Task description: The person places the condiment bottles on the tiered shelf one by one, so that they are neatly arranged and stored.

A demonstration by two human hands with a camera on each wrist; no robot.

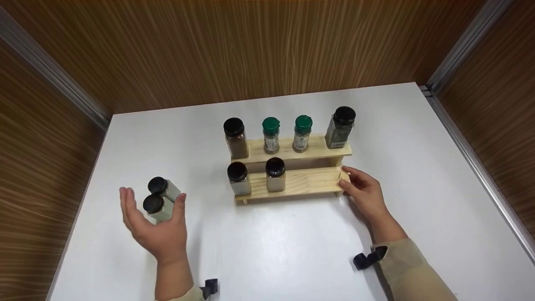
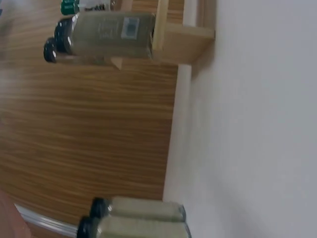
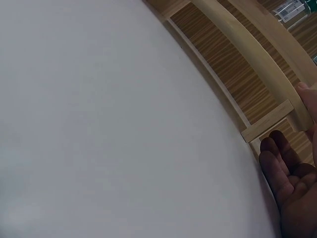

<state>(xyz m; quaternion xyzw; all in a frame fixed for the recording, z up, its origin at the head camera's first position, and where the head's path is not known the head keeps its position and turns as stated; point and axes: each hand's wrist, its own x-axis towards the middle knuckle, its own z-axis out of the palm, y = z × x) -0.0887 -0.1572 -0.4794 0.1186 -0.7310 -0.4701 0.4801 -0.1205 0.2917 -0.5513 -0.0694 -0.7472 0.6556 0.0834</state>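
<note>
Left hand (image 1: 155, 228) hangs with its fingers spread and relaxed around 2 loose spice jars (image 1: 161, 200) standing together on the white table (image 1: 292, 246), well apart from the wooden rack (image 1: 292, 169); whether it touches them I cannot tell, and it grips nothing. Right hand (image 1: 363, 190) rests its fingers, curled, on the right end of the rack's lower step, steadying it.

A good grasp would take 1 jar at a time round its flat sides below the cap, kept upright, since the pair stand touching and one could tip the other. The free space lies on the lower step, to the right of the 2 jars already there.

Jars are squarish clear bodies with round black caps and pale contents; 2 smaller ones on the upper step wear green caps (image 1: 287, 123). Pale pine planks, grain showing, form the rack's 2 steps.
</note>
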